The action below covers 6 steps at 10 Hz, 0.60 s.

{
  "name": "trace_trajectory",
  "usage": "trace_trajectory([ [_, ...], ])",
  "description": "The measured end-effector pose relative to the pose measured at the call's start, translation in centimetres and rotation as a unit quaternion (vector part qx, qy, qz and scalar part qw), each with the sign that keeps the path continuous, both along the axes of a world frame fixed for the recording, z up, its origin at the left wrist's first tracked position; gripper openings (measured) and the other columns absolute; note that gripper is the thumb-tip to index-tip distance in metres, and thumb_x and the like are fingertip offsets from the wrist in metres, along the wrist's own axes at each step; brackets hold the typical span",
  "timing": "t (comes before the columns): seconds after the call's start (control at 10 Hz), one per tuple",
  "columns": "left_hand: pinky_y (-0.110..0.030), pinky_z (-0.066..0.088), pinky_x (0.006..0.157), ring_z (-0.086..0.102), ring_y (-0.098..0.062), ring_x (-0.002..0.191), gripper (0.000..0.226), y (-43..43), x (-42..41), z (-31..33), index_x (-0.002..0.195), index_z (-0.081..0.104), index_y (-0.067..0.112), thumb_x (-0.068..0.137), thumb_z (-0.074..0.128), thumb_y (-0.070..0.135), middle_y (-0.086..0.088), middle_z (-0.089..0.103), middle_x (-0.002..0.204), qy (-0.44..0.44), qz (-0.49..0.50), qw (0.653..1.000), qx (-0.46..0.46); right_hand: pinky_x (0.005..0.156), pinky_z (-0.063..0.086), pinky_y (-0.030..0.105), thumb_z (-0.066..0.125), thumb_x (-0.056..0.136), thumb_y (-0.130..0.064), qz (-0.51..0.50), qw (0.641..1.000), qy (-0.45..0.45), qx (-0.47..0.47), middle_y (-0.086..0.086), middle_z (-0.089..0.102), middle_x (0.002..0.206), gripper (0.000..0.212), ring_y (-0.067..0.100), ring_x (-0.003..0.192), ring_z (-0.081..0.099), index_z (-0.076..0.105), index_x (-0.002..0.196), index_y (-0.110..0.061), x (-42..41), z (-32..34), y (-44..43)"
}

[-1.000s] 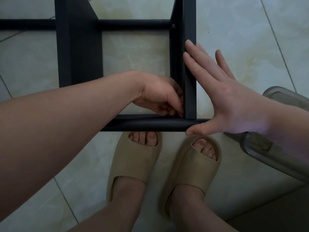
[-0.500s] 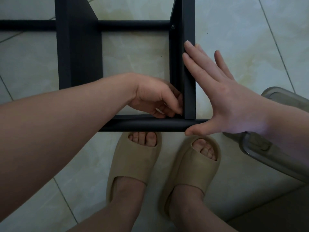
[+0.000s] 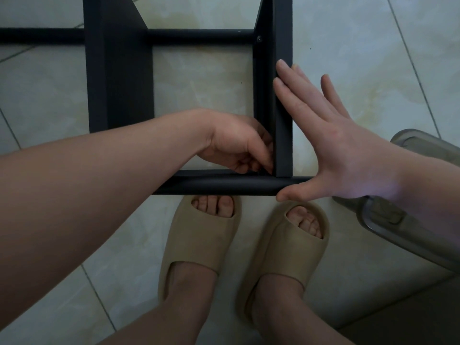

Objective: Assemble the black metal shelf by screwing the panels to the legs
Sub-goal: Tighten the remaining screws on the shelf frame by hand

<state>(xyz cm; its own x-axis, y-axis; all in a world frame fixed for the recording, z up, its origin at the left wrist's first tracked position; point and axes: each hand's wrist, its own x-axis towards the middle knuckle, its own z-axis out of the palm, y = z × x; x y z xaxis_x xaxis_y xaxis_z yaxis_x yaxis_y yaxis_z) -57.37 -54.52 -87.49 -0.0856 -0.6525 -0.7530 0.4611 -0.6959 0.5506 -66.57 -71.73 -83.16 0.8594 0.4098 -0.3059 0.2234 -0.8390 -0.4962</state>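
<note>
My left hand (image 3: pixel 239 148) has shifted slightly at the inside corner where the upright panel (image 3: pixel 283 120) meets the near leg (image 3: pixel 224 186). Its grip is curled; I cannot tell what it holds. My right hand (image 3: pixel 343 155) presses flat against the panel's outer face. If the panel slips, a screw could cross-thread. Open tiled floor (image 3: pixel 348 46) lies beyond; a plastic container (image 3: pixel 410 235) crowds my right wrist.
</note>
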Motion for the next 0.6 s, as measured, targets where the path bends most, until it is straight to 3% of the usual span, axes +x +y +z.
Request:
trace_trajectory([
  [0.4, -0.024, 0.039, 0.067, 0.054, -0.012, 0.071, 0.02, 0.44, 0.14, -0.19, 0.09, 0.06, 0.011, 0.088, 0.056, -0.008, -0.004, 0.058, 0.08, 0.019, 0.011, 1.0, -0.012, 0.125, -0.012, 0.048, 0.064, 0.067, -0.078, -0.003, 1.0, 0.002, 0.006, 0.004, -0.015, 0.17, 0.136, 0.019, 0.155, -0.017, -0.004, 0.161, -0.007, 0.02, 0.1, -0.04],
  [0.5, -0.027, 0.042, 0.071, 0.056, -0.011, 0.074, 0.014, 0.47, 0.52, -0.23, 0.092, 0.064, 0.015, 0.088, 0.061, 0.002, 0.002, 0.065, 0.08, -0.005, -0.009, 1.0, 0.009, 0.125, -0.011, 0.05, 0.065, 0.067, -0.077, -0.002, 1.0, 0.002, 0.004, 0.005, -0.014, 0.17, 0.137, 0.019, 0.155, -0.017, -0.004, 0.161, -0.006, 0.0, 0.08, -0.03],
  [0.6, -0.026, 0.043, 0.068, 0.057, -0.011, 0.066, 0.017, 0.04, 0.58, -0.07, 0.081, 0.072, 0.017, 0.089, 0.063, 0.004, 0.004, 0.068, 0.074, -0.026, -0.048, 0.998, 0.017, 0.125, -0.011, 0.05, 0.065, 0.067, -0.077, -0.001, 1.0, 0.003, 0.003, 0.005, -0.015, 0.17, 0.137, 0.02, 0.155, -0.017, -0.004, 0.161, -0.006, -0.01, 0.09, -0.04],
])
